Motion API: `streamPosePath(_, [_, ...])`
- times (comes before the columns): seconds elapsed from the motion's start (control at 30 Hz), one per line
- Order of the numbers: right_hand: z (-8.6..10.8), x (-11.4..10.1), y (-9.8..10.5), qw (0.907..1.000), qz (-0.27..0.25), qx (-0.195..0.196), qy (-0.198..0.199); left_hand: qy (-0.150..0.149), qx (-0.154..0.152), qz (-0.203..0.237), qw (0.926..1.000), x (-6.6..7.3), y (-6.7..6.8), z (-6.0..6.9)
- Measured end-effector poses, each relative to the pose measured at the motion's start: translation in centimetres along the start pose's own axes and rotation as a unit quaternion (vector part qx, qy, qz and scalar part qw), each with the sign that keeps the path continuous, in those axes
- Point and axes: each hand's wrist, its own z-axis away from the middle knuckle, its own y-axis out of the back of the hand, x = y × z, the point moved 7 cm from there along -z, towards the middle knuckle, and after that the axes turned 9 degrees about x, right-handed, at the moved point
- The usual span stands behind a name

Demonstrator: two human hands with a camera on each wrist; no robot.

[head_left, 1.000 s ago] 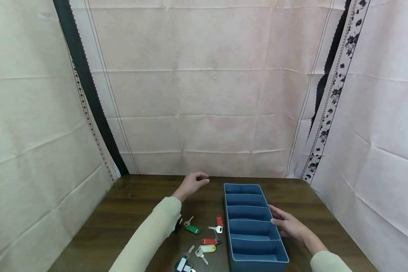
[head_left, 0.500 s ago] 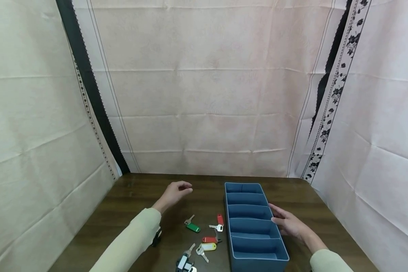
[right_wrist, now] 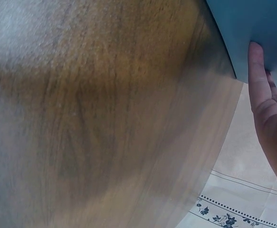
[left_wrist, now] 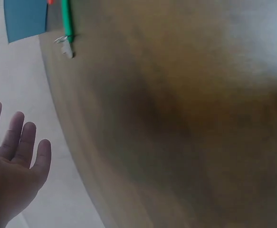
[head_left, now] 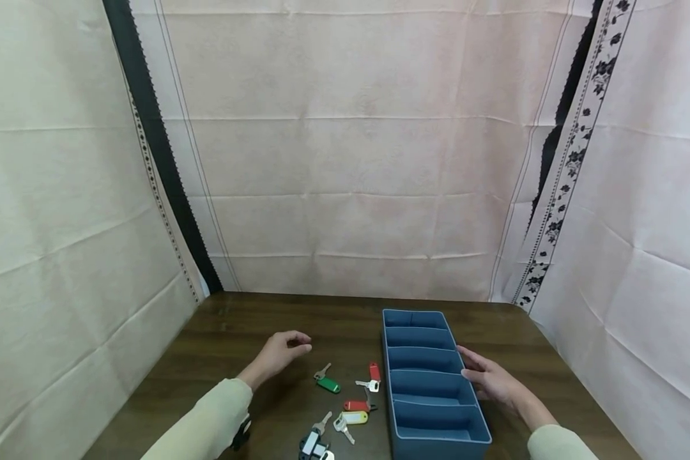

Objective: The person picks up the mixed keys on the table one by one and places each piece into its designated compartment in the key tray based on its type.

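Observation:
My left hand (head_left: 277,356) hovers over the left part of the wooden table, fingers loosely bent and holding nothing. In the left wrist view its fingers (left_wrist: 26,142) are spread apart. Nearest to it lies a key with a green tag (head_left: 328,384). My right hand (head_left: 497,386) rests against the right outer wall of a blue divided box (head_left: 392,396); in the right wrist view a straight finger (right_wrist: 256,71) touches that wall. Left of the box lie keys with a red tag (head_left: 375,372), another red tag (head_left: 355,406) and a yellow tag (head_left: 354,418).
Near the front edge of view sits a cluster of keys with dark and white tags (head_left: 315,442), partly cut off. The brown table (head_left: 230,338) is enclosed by pale cloth curtains (head_left: 345,160) at the back and both sides.
My left hand has moved left and toward me, away from the box and past the green-tagged key. The right hand stays at the box's side.

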Motion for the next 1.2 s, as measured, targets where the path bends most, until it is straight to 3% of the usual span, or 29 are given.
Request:
streamPosePath(0.5, [0.0, 0.0, -0.1, 0.9999, -0.002, -0.013, 0.007, 0.0, -0.04, -0.007, 0.9992, -1.2, -2.1, 2.5])
streamPosePath(0.87, [0.0, 0.0, -0.4, 0.9999, -0.008, -0.014, 0.003, 0.022, -0.046, -0.01, 0.9987, -1.8, -3.0, 3.1])
streamPosePath(1.2, [0.0, 0.1, 0.0, 1.0, -0.002, -0.005, -0.004, 0.01, -0.043, -0.043, 0.9981, -1.6, -4.2, 3.0])
